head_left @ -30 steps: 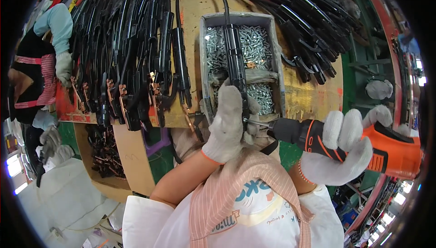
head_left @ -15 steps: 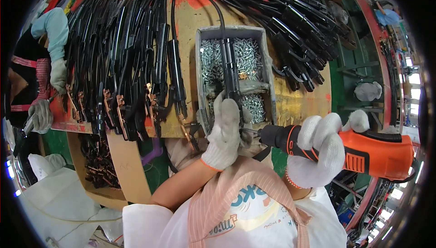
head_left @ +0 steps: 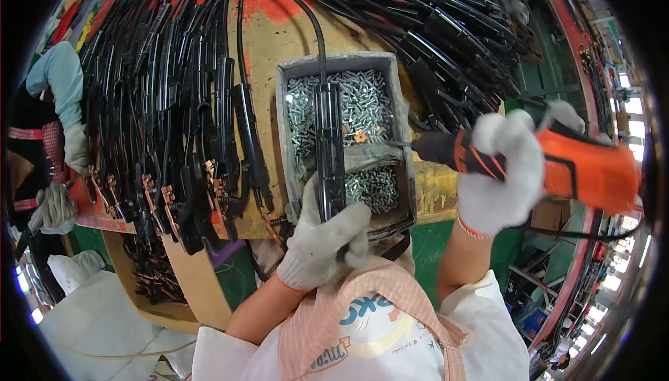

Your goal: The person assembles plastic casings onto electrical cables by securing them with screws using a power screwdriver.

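My left hand (head_left: 327, 241), in a grey-white glove, is wrapped round the lower end of a black electrode holder (head_left: 329, 130). A black cable runs up from its far end, and its near end is hidden by my fingers. The holder lies above an open grey box (head_left: 281, 102) of small silver screws (head_left: 366, 98). My gloved right hand (head_left: 502, 172) grips an orange and black power screwdriver (head_left: 589, 172). The screwdriver points left, its bit over the box's right side, apart from the holder.
Many black cabled holders (head_left: 171, 88) with copper ends hang along the table's left side; another bundle (head_left: 453, 46) lies at the right. A cardboard box (head_left: 188, 269) of copper parts stands below left. At the far left are a co-worker's gloved hands (head_left: 56, 207).
The screwdriver has moved up, away from the holder's near end, and now points over the screw box. My left hand has shifted slightly down and left with the holder.
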{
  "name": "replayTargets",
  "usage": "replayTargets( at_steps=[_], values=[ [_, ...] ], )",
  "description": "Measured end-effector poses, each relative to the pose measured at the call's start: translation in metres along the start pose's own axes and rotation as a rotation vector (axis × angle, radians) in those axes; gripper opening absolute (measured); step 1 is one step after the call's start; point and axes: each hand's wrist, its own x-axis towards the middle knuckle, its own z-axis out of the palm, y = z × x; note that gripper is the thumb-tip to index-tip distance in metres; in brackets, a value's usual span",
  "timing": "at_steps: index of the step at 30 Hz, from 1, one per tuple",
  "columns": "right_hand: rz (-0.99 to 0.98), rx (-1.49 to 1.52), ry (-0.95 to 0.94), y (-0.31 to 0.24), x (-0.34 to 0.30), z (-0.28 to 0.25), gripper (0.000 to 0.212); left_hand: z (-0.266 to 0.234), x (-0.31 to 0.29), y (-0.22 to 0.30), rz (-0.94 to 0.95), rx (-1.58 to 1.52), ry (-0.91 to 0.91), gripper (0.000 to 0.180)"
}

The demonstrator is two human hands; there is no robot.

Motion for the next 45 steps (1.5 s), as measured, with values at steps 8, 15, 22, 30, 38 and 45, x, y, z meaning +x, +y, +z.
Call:
replayTargets(
  at_steps=[8, 15, 22, 30, 38, 45],
  values=[
    [0.249, 0.329, -0.094, 0.055, -0.003, -0.022, 0.056, -0.015, 0.01, -0.001, -0.08, -0.026, -0.066, 0.059],
    [0.274, 0.251, -0.071, 0.05, -0.001, -0.021, 0.055, -0.021, 0.015, -0.004, -0.095, -0.052, -0.098, 0.078],
    [0.186, 0.238, 0.001, 0.01, 0.019, -0.007, 0.057, -0.012, 0.011, -0.001, -0.102, -0.069, -0.065, 0.081],
    [0.31, 0.736, -0.027, -0.033, 0.02, 0.001, 0.033, -0.015, 0.007, -0.001, -0.033, -0.043, -0.182, 0.062],
    [0.325, 0.625, -0.024, -0.039, -0.001, 0.012, 0.03, -0.021, 0.005, -0.006, -0.022, -0.049, -0.191, 0.087],
    [0.296, 0.719, -0.064, -0.031, -0.007, 0.005, 0.044, -0.025, 0.007, -0.007, -0.066, -0.093, -0.233, 0.089]
  ],
)
